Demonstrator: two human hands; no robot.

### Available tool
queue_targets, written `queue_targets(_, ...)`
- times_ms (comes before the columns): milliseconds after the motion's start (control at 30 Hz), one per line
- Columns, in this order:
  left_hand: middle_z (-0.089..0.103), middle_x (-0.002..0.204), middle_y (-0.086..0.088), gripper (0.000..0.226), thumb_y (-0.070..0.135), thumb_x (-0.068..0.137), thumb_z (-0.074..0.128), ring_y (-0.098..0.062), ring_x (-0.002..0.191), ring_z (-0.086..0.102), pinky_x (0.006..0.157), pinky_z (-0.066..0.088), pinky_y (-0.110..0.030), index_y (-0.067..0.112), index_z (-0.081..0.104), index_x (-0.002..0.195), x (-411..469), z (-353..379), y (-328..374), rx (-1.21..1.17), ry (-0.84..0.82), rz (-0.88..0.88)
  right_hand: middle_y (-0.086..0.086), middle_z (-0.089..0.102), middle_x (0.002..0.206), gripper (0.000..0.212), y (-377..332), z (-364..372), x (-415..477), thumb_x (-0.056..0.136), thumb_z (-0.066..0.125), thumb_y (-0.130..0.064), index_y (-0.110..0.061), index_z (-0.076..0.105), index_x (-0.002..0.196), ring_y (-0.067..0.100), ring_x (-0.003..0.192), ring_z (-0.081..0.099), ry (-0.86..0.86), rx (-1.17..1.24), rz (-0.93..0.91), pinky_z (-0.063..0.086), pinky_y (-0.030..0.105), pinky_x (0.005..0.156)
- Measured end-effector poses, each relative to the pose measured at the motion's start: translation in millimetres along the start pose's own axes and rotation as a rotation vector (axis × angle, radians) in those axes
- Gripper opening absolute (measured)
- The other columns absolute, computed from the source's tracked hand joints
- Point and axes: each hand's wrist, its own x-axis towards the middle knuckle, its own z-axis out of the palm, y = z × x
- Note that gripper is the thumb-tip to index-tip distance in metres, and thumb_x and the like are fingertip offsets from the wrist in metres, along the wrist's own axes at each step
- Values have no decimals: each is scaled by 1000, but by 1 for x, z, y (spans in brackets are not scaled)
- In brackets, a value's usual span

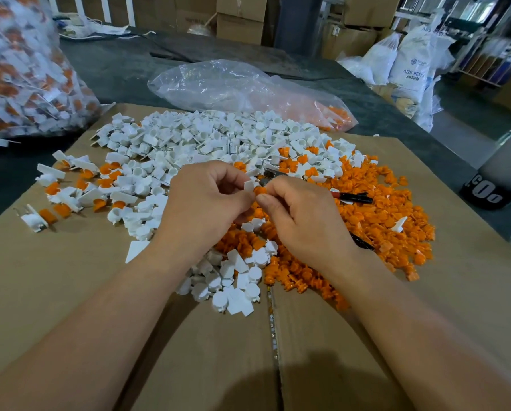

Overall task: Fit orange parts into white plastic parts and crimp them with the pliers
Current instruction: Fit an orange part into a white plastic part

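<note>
My left hand (206, 200) pinches a white plastic part (249, 185) above the piles. My right hand (301, 215) pinches an orange part (260, 190) pressed against that white part. The pliers (353, 198) lie on the orange pile behind my right hand, black and red handles showing, metal jaws (270, 174) partly hidden by my fingers. A heap of white parts (212, 137) covers the far side of the cardboard. A heap of orange parts (375, 215) spreads to the right. Several fitted white-and-orange pieces (79, 188) lie at the left.
The cardboard sheet (70, 292) covers a dark table. A full clear bag of fitted pieces (20, 69) stands at the far left. A slack clear bag with orange parts (248, 87) lies behind the piles. White sacks (408, 60) and cartons stand beyond.
</note>
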Motion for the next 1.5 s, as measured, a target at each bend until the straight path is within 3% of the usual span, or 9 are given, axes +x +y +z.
queue_targets(100, 65, 54, -1, 19, 4, 78, 71, -12, 48, 62, 52, 56, -26, 17, 64, 66, 1, -2, -1, -31, 1, -7, 5, 50, 66, 23, 2, -1, 2, 91, 53, -18, -1, 57, 76, 17, 62, 45, 4, 20, -61, 37, 34, 55)
queue_targets(200, 64, 51, -2, 22, -3, 76, 69, -11, 46, 62, 47, 50, -18, 15, 64, 63, 1, -5, 3, -110, -26, -41, 3, 56, 70, 20, 3, -1, 2, 86, 56, -22, -4, 61, 80, 14, 64, 50, 77, 54, -86, 42, 31, 56)
queue_targets(367, 61, 47, -2, 25, -11, 74, 65, -12, 43, 60, 43, 48, -17, 10, 63, 60, 3, -7, 6, -260, -83, -166, 3, 67, 93, 31, 4, -1, 1, 79, 66, -18, -6, 66, 108, 13, 83, 64, 156, 168, -112, 54, 31, 75)
queue_targets(633, 64, 54, -9, 11, -3, 62, 70, -14, 46, 63, 43, 49, -17, 2, 63, 68, 5, -12, 6, -361, -189, -290, -7, 62, 90, 29, 4, -2, 1, 74, 68, -15, -3, 69, 101, 8, 88, 62, 219, 277, -83, 53, 21, 76)
queue_targets(800, 65, 56, -10, 23, 8, 51, 68, -15, 49, 64, 45, 50, -17, 1, 63, 73, 4, -11, 7, -391, -212, -291, -8, 62, 85, 27, 4, -2, 0, 73, 71, -12, -1, 69, 98, 2, 84, 62, 235, 313, -46, 51, 11, 72)
queue_targets(967, 65, 55, -10, 9, -2, 62, 68, -14, 47, 64, 45, 50, -17, 4, 64, 65, 4, -12, 8, -362, -229, -315, -2, 64, 87, 27, 5, -3, 1, 74, 70, -10, 0, 69, 98, 7, 85, 62, 182, 287, -60, 53, 17, 73)
queue_targets(1100, 64, 53, -10, 12, -8, 70, 66, -15, 46, 63, 44, 50, -17, 2, 63, 66, 3, -11, 8, -353, -213, -327, 7, 70, 86, 26, 6, -5, 0, 75, 70, -11, -2, 69, 99, 10, 79, 65, 152, 252, -57, 53, 25, 72)
queue_targets(1500, 61, 52, -9, 14, -11, 73, 65, -15, 44, 60, 41, 47, -17, 1, 62, 66, 3, -9, 8, -328, -164, -352, 9, 71, 86, 26, 6, -4, 1, 75, 68, -12, -1, 70, 98, 8, 82, 62, 157, 156, -170, 52, 19, 75)
